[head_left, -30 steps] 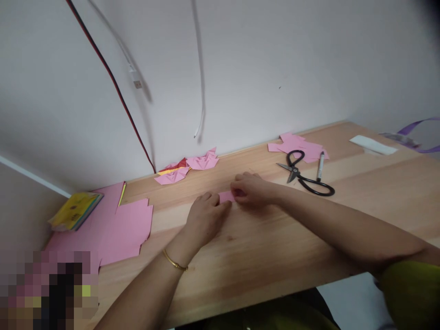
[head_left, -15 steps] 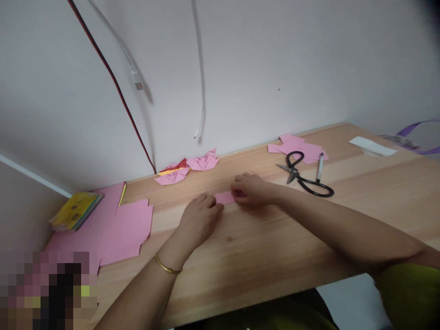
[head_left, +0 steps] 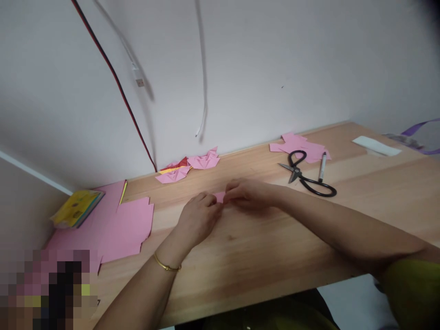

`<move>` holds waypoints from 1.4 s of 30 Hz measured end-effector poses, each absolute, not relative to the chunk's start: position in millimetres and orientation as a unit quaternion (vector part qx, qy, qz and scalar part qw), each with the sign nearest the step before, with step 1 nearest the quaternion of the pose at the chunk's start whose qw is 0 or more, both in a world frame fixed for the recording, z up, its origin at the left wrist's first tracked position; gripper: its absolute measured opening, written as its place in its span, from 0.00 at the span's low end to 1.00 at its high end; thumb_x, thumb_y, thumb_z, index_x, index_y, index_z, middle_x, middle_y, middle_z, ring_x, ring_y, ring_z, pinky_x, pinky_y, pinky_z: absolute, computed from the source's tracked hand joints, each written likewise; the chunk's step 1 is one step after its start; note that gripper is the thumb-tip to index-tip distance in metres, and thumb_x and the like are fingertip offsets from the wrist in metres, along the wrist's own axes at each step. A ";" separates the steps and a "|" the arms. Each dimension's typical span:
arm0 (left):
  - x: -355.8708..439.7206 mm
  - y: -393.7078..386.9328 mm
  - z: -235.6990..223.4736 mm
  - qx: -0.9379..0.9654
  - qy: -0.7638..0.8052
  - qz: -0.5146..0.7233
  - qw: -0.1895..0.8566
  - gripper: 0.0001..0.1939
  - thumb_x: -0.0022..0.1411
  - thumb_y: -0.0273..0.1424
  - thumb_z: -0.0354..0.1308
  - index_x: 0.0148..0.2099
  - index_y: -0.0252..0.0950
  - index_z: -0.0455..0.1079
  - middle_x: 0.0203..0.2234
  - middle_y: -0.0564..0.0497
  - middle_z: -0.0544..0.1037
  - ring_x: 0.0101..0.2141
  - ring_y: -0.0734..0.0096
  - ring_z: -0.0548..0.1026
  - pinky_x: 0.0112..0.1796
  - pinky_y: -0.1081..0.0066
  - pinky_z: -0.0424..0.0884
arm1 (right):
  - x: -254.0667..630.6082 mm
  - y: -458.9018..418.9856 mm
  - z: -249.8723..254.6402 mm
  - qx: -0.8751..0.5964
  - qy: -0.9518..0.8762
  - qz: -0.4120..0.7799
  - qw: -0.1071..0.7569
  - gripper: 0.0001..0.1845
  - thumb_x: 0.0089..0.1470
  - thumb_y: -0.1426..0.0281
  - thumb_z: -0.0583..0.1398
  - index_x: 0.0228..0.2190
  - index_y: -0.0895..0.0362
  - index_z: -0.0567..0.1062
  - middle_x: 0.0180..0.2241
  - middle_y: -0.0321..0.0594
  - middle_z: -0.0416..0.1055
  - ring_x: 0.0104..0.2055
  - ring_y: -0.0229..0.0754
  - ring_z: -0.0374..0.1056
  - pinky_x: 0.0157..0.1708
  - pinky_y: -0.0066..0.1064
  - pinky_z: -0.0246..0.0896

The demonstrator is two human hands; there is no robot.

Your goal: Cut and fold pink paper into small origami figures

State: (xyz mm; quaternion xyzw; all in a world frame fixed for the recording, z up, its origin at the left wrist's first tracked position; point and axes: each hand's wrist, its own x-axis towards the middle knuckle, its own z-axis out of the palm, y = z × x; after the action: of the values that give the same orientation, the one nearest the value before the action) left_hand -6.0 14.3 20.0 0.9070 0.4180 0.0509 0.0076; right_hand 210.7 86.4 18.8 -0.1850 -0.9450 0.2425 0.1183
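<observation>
A small strip of pink paper (head_left: 219, 197) lies on the wooden table between my hands, mostly covered by them. My left hand (head_left: 201, 213) has its fingers curled onto the paper's left end, and a gold bangle circles that wrist. From the other side, my right hand (head_left: 245, 195) pinches the paper with bent fingers close to the left fingertips. Black-handled scissors (head_left: 296, 172) lie spread apart to the right of my right hand, beside a marker pen (head_left: 322, 167). Behind my hands, folded pink paper pieces (head_left: 204, 160) rest near the wall.
Pink sheets (head_left: 127, 229) cover the table's left part, with a yellow pack (head_left: 77, 208) and a yellow stick (head_left: 123, 191) on them. Cut pink pieces (head_left: 299, 144) lie behind the scissors. A white strip (head_left: 376, 145) is at far right. Cables (head_left: 205, 91) hang along the wall.
My right hand has moved left toward my left hand, so less of the pink paper shows between them. My left hand stays nearly in place. The view has shifted slightly.
</observation>
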 end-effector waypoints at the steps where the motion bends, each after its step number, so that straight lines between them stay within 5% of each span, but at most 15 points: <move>1: -6.3 14.6 19.6 0.906 0.420 0.054 0.006 0.11 0.64 0.30 0.48 0.43 0.38 0.72 0.34 0.47 0.71 0.39 0.64 0.66 0.39 0.64 0.65 | 209.4 85.4 17.6 -0.174 -0.949 0.239 0.112 0.15 0.55 0.76 0.52 0.40 0.56 0.75 0.40 0.43 0.69 0.42 0.39 0.64 0.43 0.30 0.57; 32: -6.7 16.6 16.1 0.893 0.436 0.103 0.037 0.13 0.65 0.32 0.47 0.42 0.39 0.73 0.35 0.47 0.71 0.38 0.64 0.66 0.38 0.64 0.63 | 229.1 97.9 28.4 -0.176 -0.941 0.280 0.071 0.13 0.48 0.78 0.56 0.30 0.56 0.79 0.37 0.39 0.74 0.38 0.37 0.68 0.40 0.27 0.60; 42: 12.9 31.0 2.1 0.793 0.565 0.199 0.114 0.08 0.58 0.33 0.55 0.29 0.36 0.69 0.28 0.51 0.71 0.33 0.68 0.67 0.34 0.68 0.61 | 202.1 86.3 10.8 -0.328 -0.926 0.167 0.086 0.07 0.47 0.70 0.57 0.21 0.59 0.70 0.26 0.39 0.68 0.29 0.38 0.60 0.30 0.28 0.50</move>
State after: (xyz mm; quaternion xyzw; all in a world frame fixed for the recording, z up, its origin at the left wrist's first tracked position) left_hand 12.9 31.0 2.1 0.7929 0.5645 0.1989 0.1143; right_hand 202.1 86.3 10.8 -0.3284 -0.9257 0.1670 0.0860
